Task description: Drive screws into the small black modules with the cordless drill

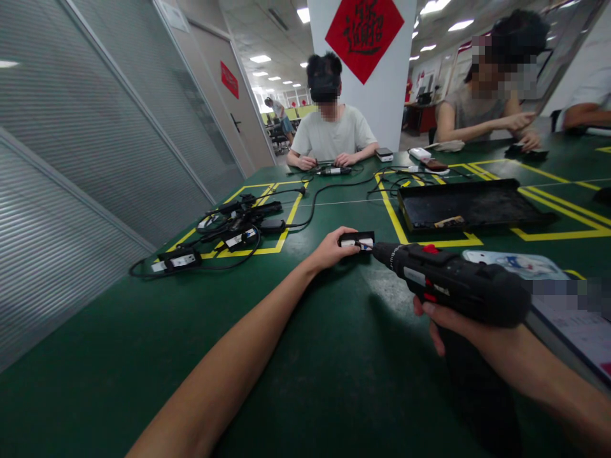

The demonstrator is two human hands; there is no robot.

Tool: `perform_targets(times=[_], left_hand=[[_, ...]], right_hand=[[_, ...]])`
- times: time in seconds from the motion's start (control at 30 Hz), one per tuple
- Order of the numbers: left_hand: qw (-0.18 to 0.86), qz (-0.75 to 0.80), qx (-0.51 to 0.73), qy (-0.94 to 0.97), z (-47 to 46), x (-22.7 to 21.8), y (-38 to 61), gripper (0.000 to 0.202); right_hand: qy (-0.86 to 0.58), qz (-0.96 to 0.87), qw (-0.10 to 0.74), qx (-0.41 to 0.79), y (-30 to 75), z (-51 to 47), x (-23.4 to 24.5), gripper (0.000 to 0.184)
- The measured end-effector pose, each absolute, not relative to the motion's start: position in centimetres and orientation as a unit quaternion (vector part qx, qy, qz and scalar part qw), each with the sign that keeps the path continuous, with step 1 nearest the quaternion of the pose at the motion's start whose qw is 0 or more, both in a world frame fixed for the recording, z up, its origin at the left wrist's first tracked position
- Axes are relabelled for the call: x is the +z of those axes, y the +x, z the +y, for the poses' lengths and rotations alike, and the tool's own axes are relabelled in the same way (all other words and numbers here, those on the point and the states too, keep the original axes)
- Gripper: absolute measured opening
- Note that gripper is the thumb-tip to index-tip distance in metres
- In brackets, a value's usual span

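Observation:
My left hand grips a small black case with a white label or inside on the green table, its fingers closed round the left end. My right hand is wrapped round the grip of a black cordless drill with red switches. The drill points left, and its bit reaches the right part of the small case. Whether the bit sits in a screw is too small to tell.
Black power adapters with tangled cables lie on the left. A black tray stands at right, with a phone nearer me. Yellow tape marks the green table. Two persons sit across, handling small things.

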State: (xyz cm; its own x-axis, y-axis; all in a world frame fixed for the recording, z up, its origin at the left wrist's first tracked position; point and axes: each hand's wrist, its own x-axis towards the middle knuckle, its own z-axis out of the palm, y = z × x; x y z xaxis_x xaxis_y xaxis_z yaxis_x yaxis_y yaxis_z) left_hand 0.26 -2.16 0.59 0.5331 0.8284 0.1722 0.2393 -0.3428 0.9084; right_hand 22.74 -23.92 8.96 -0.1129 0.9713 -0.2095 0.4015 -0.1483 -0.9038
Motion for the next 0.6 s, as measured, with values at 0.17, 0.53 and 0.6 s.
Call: perform_targets(times=[0.17,0.53,0.6], left_hand=[[0.444,0.353,0.332,0.753,-2.13,0.51,0.22,0.053],[0.438,0.354,0.325,0.760,-2.24,0.69,0.15,0.052],[0.441,0.353,0.325,0.759,-2.24,0.65,0.14,0.053]], right_hand=[[-0.595,-0.602,0.300,0.440,22.52,-24.05,9.39,0.027],[-0.598,-0.623,0.291,0.411,22.74,-23.90,8.71,0.030],[-0.589,-0.624,0.294,0.421,22.81,-23.84,8.62,0.031]])
